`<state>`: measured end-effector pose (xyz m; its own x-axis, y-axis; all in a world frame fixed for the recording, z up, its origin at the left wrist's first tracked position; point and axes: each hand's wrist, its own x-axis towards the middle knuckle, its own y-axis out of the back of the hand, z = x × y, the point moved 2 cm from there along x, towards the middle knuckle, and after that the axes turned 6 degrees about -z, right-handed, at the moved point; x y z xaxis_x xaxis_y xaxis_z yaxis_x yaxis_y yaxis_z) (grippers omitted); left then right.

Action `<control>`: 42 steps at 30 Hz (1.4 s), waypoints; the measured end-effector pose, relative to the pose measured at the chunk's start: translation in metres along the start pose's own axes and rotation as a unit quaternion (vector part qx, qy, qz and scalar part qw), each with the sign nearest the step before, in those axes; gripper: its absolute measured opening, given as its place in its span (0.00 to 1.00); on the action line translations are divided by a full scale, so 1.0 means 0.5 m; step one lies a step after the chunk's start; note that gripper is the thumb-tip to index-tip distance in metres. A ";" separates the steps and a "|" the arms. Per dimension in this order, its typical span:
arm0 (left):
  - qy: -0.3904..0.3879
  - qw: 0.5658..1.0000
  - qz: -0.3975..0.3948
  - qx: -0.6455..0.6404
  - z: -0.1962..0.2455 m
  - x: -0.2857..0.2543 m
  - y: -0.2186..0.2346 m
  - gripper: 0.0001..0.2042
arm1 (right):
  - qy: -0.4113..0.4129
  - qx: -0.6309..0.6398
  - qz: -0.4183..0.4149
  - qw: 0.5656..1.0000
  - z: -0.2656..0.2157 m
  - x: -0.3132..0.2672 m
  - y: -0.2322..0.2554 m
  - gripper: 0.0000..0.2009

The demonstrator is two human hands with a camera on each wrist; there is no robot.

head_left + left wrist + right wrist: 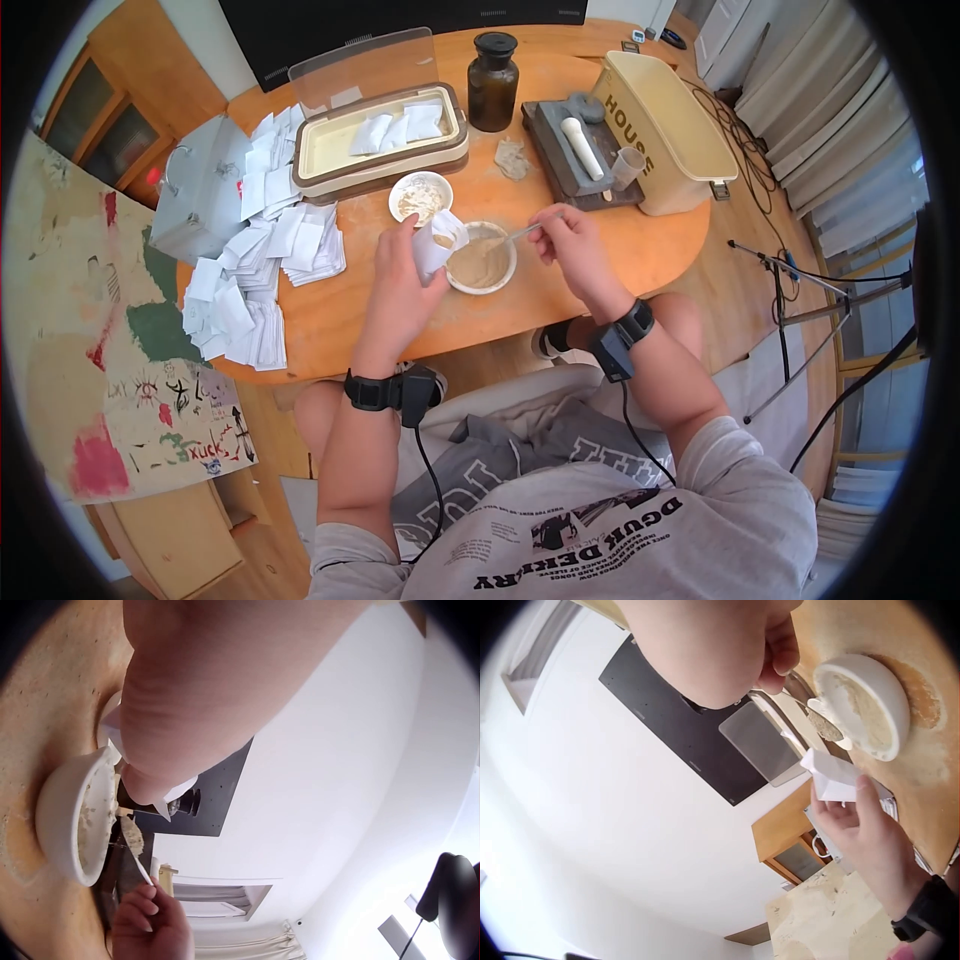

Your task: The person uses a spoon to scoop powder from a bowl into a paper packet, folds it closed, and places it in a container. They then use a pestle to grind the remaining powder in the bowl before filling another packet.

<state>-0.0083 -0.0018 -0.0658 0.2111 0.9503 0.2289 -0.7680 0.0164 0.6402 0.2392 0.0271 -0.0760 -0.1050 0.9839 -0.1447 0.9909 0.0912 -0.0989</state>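
My left hand [395, 290] grips a small white paper packet [432, 255], its mouth open beside the mortar-like white bowl [896, 690]. Pale powder lies in that bowl and coats its inner wall. Between finger and thumb, my right hand [575, 250] pinches the handle of a spoon [522, 234]. A heap of greyish powder fills the spoon's tip [133, 836], held over the bowl's rim near the packet. Just behind the packet sits a second white bowl [447, 186] with powder residue.
Stacks of folded white packets [262, 250] cover the table's left side. Behind them is a cream lidded box [325, 160] holding several packets. A dark jar [493, 90], a pestle [580, 150] on a grey tray, a plastic cup [628, 165] and a cream bin [680, 130] stand farther back.
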 end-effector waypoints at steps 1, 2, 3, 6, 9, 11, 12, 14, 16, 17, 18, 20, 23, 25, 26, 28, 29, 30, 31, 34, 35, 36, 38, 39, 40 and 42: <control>0.001 1.000 0.004 0.001 -0.001 0.000 -0.002 0.34 | 0.021 -0.002 0.008 1.000 -0.014 0.001 0.006 0.09; 0.001 1.000 -0.004 -0.003 -0.002 0.000 -0.005 0.34 | 0.039 -0.004 0.008 0.999 -0.027 0.001 0.008 0.09; 0.002 1.000 -0.013 -0.006 -0.002 0.001 -0.007 0.34 | 0.040 -0.006 0.005 0.999 -0.039 0.000 0.003 0.09; -0.029 0.999 -0.017 0.013 0.005 0.002 -0.012 0.34 | 0.075 -0.027 0.029 0.996 -0.072 -0.016 -0.024 0.09; -0.031 0.999 -0.026 0.007 0.012 0.005 -0.022 0.34 | 0.180 -0.171 -0.030 0.968 -0.086 -0.041 -0.059 0.07; -0.020 1.000 -0.017 -0.001 0.002 0.006 -0.022 0.34 | 0.310 -0.281 -0.005 0.908 -0.096 -0.053 -0.066 0.05; -0.007 1.000 -0.005 -0.010 -0.005 0.006 -0.021 0.34 | 0.309 -0.279 -0.007 0.909 -0.095 -0.057 -0.064 0.05; 0.001 1.000 0.024 0.009 -0.017 0.007 -0.015 0.33 | 0.270 -0.332 0.022 0.904 -0.090 -0.066 -0.049 0.04; 0.007 0.998 0.052 0.027 -0.016 0.010 -0.011 0.33 | 0.280 -0.347 -0.011 0.895 -0.064 -0.068 -0.058 0.04; 0.022 0.998 0.066 0.009 -0.011 0.011 -0.005 0.33 | 0.290 -0.361 -0.043 0.886 -0.051 -0.072 -0.069 0.04; 0.038 0.996 0.079 -0.009 -0.010 0.011 -0.001 0.32 | 0.293 -0.353 -0.068 0.886 -0.047 -0.079 -0.083 0.04; 0.034 0.996 0.080 -0.005 -0.011 0.011 -0.001 0.32 | 0.301 -0.357 -0.089 0.880 -0.037 -0.073 -0.095 0.04; 0.027 0.997 0.077 0.005 -0.012 0.010 0.002 0.32 | 0.292 -0.367 -0.081 0.879 -0.028 -0.060 -0.082 0.05; 0.025 0.997 0.075 0.012 -0.013 0.008 0.006 0.33 | 0.276 -0.372 -0.056 0.884 -0.035 -0.052 -0.072 0.05; 0.020 0.997 0.080 0.016 -0.012 0.007 0.007 0.32 | 0.285 -0.365 -0.040 0.885 -0.044 -0.053 -0.069 0.06; 0.016 0.996 0.082 0.018 -0.010 0.005 0.005 0.32 | 0.291 -0.360 -0.024 0.886 -0.048 -0.050 -0.067 0.06; 0.017 0.997 0.080 0.014 -0.009 0.006 0.005 0.32 | 0.281 -0.377 -0.038 0.882 -0.047 -0.045 -0.070 0.06; 0.017 0.997 0.078 0.010 -0.008 0.007 0.006 0.32 | 0.272 -0.393 -0.051 0.877 -0.045 -0.042 -0.072 0.06; 0.016 0.997 0.078 0.010 -0.006 0.008 0.007 0.32 | 0.273 -0.392 -0.051 0.877 -0.044 -0.040 -0.069 0.06; 0.022 0.997 0.072 0.012 -0.006 0.004 0.011 0.32 | 0.240 -0.360 -0.143 0.890 -0.039 -0.038 -0.056 0.07; 0.019 0.997 0.068 0.014 -0.006 0.004 0.012 0.32 | 0.217 -0.358 -0.118 0.900 -0.045 -0.039 -0.043 0.07; 0.016 0.998 0.065 0.016 -0.006 0.003 0.012 0.32 | 0.193 -0.357 -0.093 0.909 -0.048 -0.037 -0.034 0.07; 0.016 0.998 0.063 0.006 -0.006 0.002 0.012 0.32 | 0.215 -0.367 -0.057 0.903 -0.049 -0.029 -0.023 0.07; 0.013 0.998 0.060 -0.003 -0.005 0.003 0.011 0.33 | 0.238 -0.375 -0.018 0.896 -0.048 -0.027 -0.018 0.07; 0.013 0.998 0.060 -0.004 -0.004 0.003 0.011 0.33 | 0.238 -0.376 -0.018 0.895 -0.043 -0.026 -0.020 0.07; 0.012 0.999 0.052 -0.005 -0.002 0.004 0.010 0.33 | 0.186 -0.359 -0.034 0.914 -0.024 -0.026 -0.030 0.07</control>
<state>-0.0123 0.0002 -0.0628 0.1146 0.9543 0.2759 -0.7911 -0.0803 0.6064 0.2265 0.0150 -0.0609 -0.2648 0.9442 0.1957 0.7966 0.0998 0.5963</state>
